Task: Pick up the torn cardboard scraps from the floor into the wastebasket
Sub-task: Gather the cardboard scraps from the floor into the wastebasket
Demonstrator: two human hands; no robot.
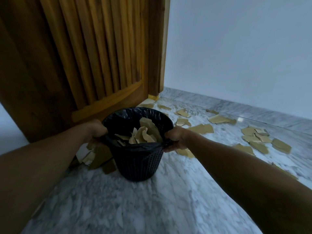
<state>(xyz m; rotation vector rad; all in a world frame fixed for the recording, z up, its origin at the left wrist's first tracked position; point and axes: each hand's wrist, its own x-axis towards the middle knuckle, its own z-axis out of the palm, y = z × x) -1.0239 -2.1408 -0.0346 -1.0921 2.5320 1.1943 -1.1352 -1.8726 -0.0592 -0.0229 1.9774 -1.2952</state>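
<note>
A black mesh wastebasket point(138, 164) with a black plastic liner stands on the marble floor in front of me. Several tan cardboard scraps point(146, 134) lie inside it. My left hand point(97, 129) grips the liner at the rim's left side. My right hand point(175, 138) grips the liner at the rim's right side. More torn cardboard scraps point(255, 135) are scattered on the floor to the right and behind the basket. Another pile of scraps point(98, 156) lies at the basket's left, partly hidden by my left arm.
A slatted wooden door point(84, 56) stands right behind the basket at the left. A pale wall point(236, 56) with a marble skirting runs along the back right. Grey-white marble floor point(135, 208) stretches toward me.
</note>
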